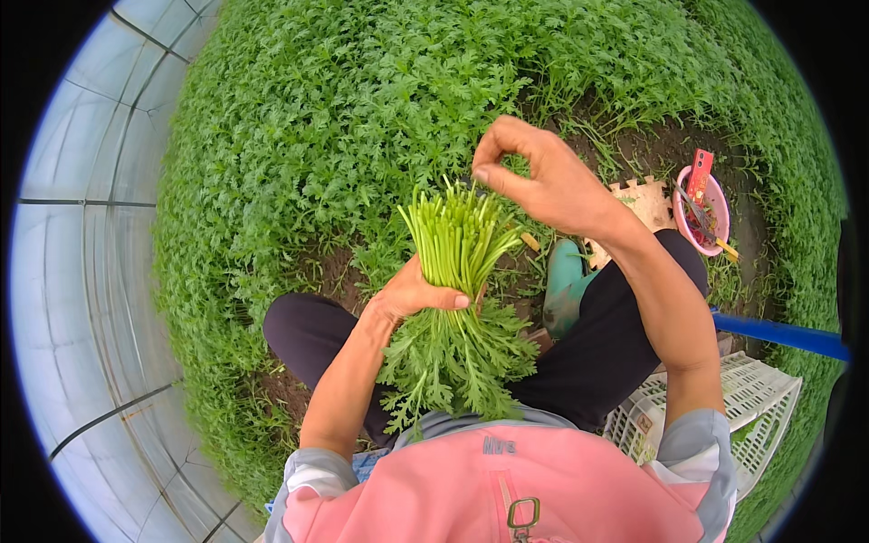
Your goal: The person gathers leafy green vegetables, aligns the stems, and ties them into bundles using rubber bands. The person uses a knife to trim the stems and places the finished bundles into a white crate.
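My left hand (424, 292) grips a thick bunch of leafy greens (465, 251) around the stems, thumb across the front. The pale cut stem ends point up and away from me, and the lobed leaves hang down towards my lap. Above and to the right of the stem ends, my right hand (536, 173) is raised with its fingers curled and thumb tip close to the index finger. Nothing shows between those fingertips. The left hand's other fingers are hidden behind the bunch.
Dense leafy plants (339, 102) surround me. At right, a pink basin (724, 217) holds a red phone-like object (699, 175) and a yellow-handled blade (726, 249), beside a foam mat (648, 207). Nearer are a green boot (563, 288), a blue bar (781, 332) and a white plastic crate (760, 387).
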`<state>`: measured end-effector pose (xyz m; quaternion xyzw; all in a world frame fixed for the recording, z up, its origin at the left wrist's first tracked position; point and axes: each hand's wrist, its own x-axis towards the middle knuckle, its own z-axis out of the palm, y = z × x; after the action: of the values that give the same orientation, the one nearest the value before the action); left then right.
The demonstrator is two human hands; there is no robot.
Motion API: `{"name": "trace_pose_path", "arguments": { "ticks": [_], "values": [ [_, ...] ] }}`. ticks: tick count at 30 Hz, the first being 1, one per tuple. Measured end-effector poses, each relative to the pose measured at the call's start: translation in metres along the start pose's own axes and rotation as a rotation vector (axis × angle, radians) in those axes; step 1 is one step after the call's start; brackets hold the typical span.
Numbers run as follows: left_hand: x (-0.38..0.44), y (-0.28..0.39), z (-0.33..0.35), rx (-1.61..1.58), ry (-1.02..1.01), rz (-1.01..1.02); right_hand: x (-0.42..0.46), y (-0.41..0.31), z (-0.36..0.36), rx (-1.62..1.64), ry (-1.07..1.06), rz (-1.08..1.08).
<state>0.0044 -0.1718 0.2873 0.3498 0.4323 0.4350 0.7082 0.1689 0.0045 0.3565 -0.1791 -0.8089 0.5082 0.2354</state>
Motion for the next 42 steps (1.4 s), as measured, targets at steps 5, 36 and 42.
{"name": "trace_pose_path", "arguments": {
  "ticks": [5,36,42],
  "values": [
    [0.0,0.001,-0.011,-0.261,0.019,0.107,0.003,0.022,-0.019,-0.66,0.264,-0.093],
    [0.019,0.021,0.01,-0.068,0.493,0.382,0.005,-0.005,0.05,0.076,0.211,-0.036],
    [0.024,0.019,0.021,-0.087,0.572,0.523,0.008,-0.003,0.065,0.197,0.244,-0.001]
  ]
}}
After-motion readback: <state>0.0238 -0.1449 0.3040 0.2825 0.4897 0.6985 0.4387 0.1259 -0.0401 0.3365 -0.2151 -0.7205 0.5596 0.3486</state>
